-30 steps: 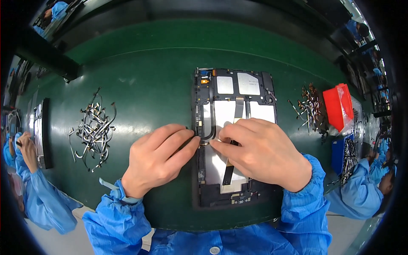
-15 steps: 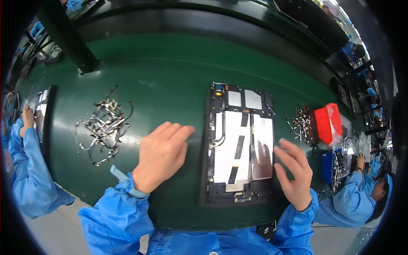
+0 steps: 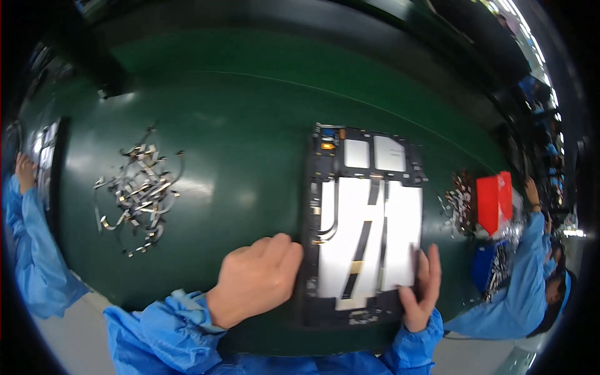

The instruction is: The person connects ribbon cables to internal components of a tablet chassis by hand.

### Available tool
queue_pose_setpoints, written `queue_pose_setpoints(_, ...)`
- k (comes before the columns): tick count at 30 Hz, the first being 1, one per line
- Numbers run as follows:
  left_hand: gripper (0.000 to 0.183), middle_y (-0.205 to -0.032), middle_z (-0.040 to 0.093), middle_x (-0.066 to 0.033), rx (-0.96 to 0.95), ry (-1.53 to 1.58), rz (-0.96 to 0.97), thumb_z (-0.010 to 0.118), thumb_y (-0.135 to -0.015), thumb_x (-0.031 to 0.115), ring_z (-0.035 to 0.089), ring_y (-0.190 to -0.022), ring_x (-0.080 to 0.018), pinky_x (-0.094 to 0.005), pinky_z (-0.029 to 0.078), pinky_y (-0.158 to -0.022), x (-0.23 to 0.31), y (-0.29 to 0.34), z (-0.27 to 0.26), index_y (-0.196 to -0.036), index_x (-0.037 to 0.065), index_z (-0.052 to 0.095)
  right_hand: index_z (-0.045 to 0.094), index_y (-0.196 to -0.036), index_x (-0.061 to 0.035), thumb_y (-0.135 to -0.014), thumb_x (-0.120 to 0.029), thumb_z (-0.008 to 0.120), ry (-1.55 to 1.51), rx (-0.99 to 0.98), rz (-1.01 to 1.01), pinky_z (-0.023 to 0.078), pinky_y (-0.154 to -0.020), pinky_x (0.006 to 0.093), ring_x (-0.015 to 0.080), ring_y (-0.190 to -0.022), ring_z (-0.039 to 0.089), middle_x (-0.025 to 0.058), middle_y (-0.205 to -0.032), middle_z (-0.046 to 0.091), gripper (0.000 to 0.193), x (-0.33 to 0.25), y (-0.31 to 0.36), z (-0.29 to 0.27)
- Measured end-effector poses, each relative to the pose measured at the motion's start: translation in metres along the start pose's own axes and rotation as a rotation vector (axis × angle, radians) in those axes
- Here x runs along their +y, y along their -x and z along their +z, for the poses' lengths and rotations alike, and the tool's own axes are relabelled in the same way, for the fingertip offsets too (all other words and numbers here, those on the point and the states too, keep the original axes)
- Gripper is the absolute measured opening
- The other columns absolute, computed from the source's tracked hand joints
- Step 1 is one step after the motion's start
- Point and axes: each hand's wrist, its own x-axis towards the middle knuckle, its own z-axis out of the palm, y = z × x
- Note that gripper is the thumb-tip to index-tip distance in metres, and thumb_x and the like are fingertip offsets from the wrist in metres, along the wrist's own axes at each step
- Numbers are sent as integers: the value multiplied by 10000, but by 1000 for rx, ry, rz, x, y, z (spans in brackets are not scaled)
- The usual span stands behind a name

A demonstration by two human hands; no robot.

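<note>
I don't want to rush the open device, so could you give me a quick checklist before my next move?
1. Inner side of the device facing up: ok.
2. Left hand empty: cannot tell; its fingers are curled in.
3. Right hand away from the device: not ok; it is at the lower right edge.
4. Black cable on the device firmly attached: cannot tell; too small and blurred.
5. Left cable pile apart from the device: ok.
6. Red bin apart from the device: ok.
</note>
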Motion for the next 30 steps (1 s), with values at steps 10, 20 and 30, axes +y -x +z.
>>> queue_pose_setpoints(10, 107, -754, 476, -38, 279, -191, 0, 578, -693, 95, 509, -761, -193, -319, 419, -632, -64, -19, -17, -786, 76, 528, 184, -1511, -91, -809, -222, 567, -458, -72, -38, 533, -907, 332, 249, -1095, 623, 220, -1420, 417, 811, -76, -116, 41)
queue_pose_setpoints(20, 335, -1193, 559, -183, 394, -354, -277, 648, -752, 87, 512, -1132, -341, -434, 412, -978, -92, -35, -30, -1063, -9, 569, 385, -1426, -37, -860, -54, 542, -422, 47, -330, 299, -1107, 342, 215, -1365, 352, 98, -1492, 362, 587, -37, -317, 71)
queue_pose_setpoints(30, 421, -1360, 460, -178, 271, -401, -218, 594, -880, 142, 392, -1294, -359, -462, 318, -1082, -96, -26, -25, -1264, 8, 488, 538, -1221, -44, -701, -110, 665, 558, 185, -1078, 362, -1047, 471, 372, -1228, 437, 205, -1311, 463, 539, -67, -225, 119)
